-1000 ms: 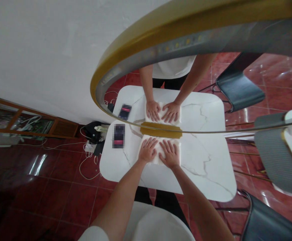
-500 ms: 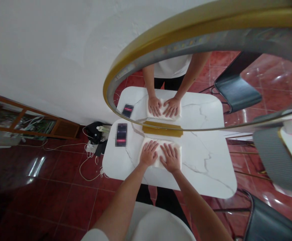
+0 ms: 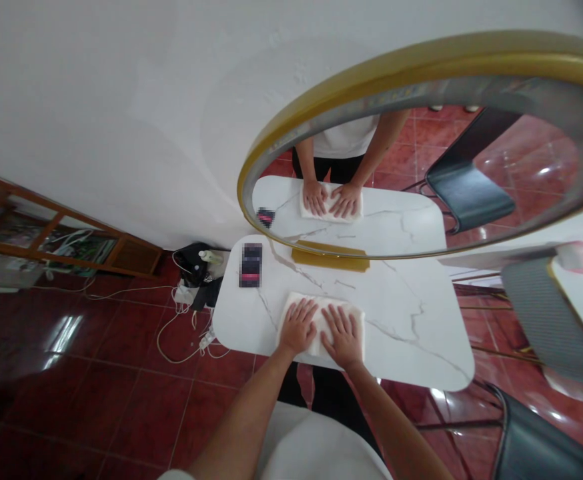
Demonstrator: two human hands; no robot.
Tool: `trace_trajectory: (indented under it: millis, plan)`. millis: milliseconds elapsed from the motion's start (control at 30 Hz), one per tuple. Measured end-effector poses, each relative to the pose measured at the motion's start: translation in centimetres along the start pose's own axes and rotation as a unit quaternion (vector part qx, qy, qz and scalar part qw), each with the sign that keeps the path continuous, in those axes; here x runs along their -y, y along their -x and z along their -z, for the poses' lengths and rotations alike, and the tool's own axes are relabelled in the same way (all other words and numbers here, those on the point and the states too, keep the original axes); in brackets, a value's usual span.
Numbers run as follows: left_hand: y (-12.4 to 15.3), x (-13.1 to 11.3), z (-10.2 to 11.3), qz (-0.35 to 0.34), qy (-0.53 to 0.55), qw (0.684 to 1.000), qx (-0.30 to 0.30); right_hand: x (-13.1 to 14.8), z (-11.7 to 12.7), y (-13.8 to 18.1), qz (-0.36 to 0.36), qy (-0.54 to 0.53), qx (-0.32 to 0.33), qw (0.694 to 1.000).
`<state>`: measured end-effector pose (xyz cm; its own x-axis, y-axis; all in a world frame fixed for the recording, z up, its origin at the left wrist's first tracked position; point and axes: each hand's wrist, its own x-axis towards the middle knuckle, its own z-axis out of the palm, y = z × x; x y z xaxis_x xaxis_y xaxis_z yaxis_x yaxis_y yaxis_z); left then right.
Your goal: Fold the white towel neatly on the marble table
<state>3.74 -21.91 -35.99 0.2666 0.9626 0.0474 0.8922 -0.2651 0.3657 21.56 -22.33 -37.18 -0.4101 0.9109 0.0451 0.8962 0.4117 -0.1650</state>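
A folded white cloth lies flat near the front edge of the white marble-patterned table. My left hand rests on the cloth's left half, palm down with fingers stretched out. On its right half lies my right hand, also flat with fingers spread. Both hands press on the cloth from above, and neither is wrapped around it. The mirror shows the same two hands and the cloth reflected.
A blurred dark phone-like object lies on the table's left side. The gold-framed mirror stands on a gold base at the back edge. Cables and a black bag sit on the floor at left; a dark chair stands front right.
Both hands and the cloth have slid together towards me, from mid-table to the front edge. The hands stay flat on the cloth. The camera view has shifted slightly.
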Motion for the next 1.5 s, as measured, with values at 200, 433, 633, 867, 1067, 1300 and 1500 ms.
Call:
trace_trajectory:
  millis: [200, 433, 633, 867, 1067, 1300, 1500]
  plan:
    - [1.0, 1.5, 0.5, -0.002, 0.008, 1.000, 0.006, 2.1, -0.4, -0.2, -0.008, 0.003, 0.002, 1.000]
    - [2.8, 5.3, 1.8, 0.015, -0.008, 1.000, 0.008, 5.9, -1.2, -1.9, 0.013, -0.013, -0.001, 1.000]
    - [4.8, 9.1, 3.9, 0.039, -0.031, 0.999, 0.002, 10.3, -1.8, -3.9, 0.037, -0.034, 0.000, 0.999]
    - [7.4, 13.6, 6.2, 0.051, -0.052, 0.997, 0.005, 14.8, -2.4, -5.7, 0.069, -0.069, 0.006, 0.995]
    - [8.6, 15.6, 7.3, 0.064, -0.066, 0.996, 0.013, 17.1, -2.8, -6.4, 0.078, -0.096, 0.008, 0.992]
    - [8.5, 14.9, 6.8, 0.091, -0.078, 0.993, 0.006, 16.4, -2.5, -6.2, 0.100, -0.086, 0.016, 0.991]
    - [7.9, 11.7, 5.3, 0.114, -0.067, 0.991, -0.017, 13.2, -1.9, -5.1, 0.120, -0.096, 0.007, 0.988]
